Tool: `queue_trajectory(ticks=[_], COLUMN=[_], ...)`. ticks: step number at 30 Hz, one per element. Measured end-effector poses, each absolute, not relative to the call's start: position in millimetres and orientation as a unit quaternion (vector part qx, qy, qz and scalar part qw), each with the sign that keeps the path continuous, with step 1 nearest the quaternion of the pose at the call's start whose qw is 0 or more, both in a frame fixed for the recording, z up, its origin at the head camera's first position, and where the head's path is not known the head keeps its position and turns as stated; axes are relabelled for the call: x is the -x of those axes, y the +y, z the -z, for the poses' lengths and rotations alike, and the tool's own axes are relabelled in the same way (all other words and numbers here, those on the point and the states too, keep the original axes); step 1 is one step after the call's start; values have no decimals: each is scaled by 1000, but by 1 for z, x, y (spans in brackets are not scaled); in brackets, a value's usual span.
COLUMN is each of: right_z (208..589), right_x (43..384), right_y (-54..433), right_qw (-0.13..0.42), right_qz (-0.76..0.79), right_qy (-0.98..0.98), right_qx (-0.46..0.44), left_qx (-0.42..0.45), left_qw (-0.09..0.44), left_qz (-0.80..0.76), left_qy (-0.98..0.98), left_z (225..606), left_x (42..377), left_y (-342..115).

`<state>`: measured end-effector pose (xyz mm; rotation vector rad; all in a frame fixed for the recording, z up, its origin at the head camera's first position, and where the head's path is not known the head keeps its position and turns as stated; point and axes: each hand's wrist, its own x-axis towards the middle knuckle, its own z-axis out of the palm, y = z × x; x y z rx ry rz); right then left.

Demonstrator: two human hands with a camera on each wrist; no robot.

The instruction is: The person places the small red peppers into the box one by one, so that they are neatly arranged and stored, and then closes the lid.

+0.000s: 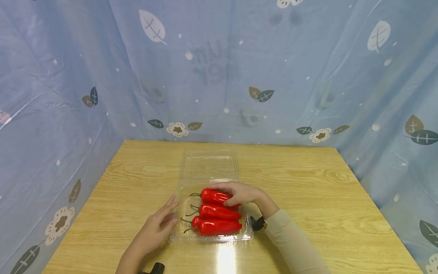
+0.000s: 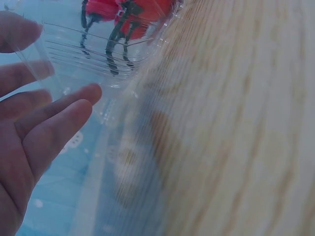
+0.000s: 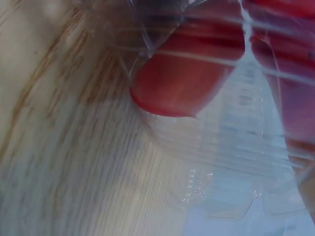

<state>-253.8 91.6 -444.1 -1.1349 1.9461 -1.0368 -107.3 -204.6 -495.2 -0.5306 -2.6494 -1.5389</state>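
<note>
Several long red peppers (image 1: 219, 227) with thin green stems lie side by side in a clear plastic container (image 1: 213, 239), stems toward the left. My right hand (image 1: 241, 192) reaches over the container's right side and grips the farthest pepper (image 1: 213, 196), thumb on its near side and fingers on its far side. The left hand (image 1: 154, 230) is at the container's left wall, its fingers spread and fairly straight against the plastic. In the left wrist view, pepper stems (image 2: 114, 49) show through the ribbed wall. Through the plastic in the right wrist view, a pepper tip (image 3: 182, 83) appears blurred.
The container's hinged lid (image 1: 208, 167) lies folded back on the far side. Everything rests on a wood-grain table (image 1: 301, 182). A blue leaf-patterned curtain (image 1: 219, 76) encloses the back and both sides. Black wrist mounts (image 1: 257, 223) sit at the wrists.
</note>
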Motion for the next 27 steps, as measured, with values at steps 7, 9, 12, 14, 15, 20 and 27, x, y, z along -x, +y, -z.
queue_trajectory(ticks=[7,9,12,14,15,20,27], right_z=[444,445,445,444,444,445,447], right_x=[253,253,253,253,253,254,255], right_y=[88,88,88,88,88,88,92], right_qw=[354,363,367,366,365,347,321], right_qz=[402,409,419,425,429,441,471], right_qy=[727,721,713,708,706,698,693], right_qx=[429,426,426,428,430,445,442], left_qx=[177,177,176,174,173,174,178], left_qw=[18,18,18,19,19,22,20], left_qz=[493,493,492,492,492,491,490], left_qy=[-852,-852,-852,-853,-853,-853,-853], left_z=[495,495,494,494,494,494,494], left_x=[108,108,108,108,108,108,108], left_y=[-204,-204,-204,-204,-203,-204,-204])
